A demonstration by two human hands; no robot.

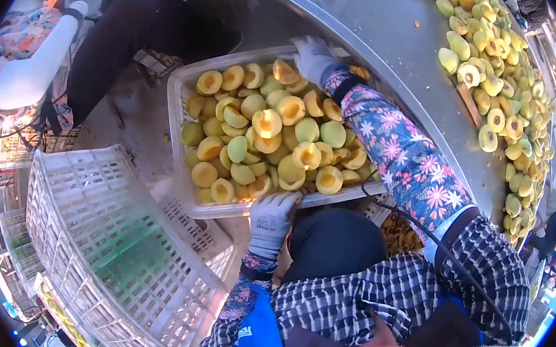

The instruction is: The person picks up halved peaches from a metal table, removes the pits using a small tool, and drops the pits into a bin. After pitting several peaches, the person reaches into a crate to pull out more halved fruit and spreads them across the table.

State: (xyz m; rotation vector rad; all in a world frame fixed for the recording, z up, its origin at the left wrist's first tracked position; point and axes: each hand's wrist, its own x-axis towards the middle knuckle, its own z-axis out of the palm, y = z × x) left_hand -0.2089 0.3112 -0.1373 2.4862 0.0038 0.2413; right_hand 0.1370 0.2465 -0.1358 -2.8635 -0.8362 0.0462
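A pale plastic crate full of halved yellow-green fruit, which look like apricots or plums with the pits out, is in front of my knees. My left hand, in a grey-white glove, grips the crate's near rim with its fingers curled over it. Across the crate, my gloved right hand holds the far rim near its right corner. My right forearm, in a flowered sleeve, passes over the crate's right side and hides part of it.
A metal table curves along the right, bearing a long heap of halved fruit and a wooden-handled tool. Stacked white slatted crates stand at left. Another person sits at upper left. Pits or scraps lie below my knee.
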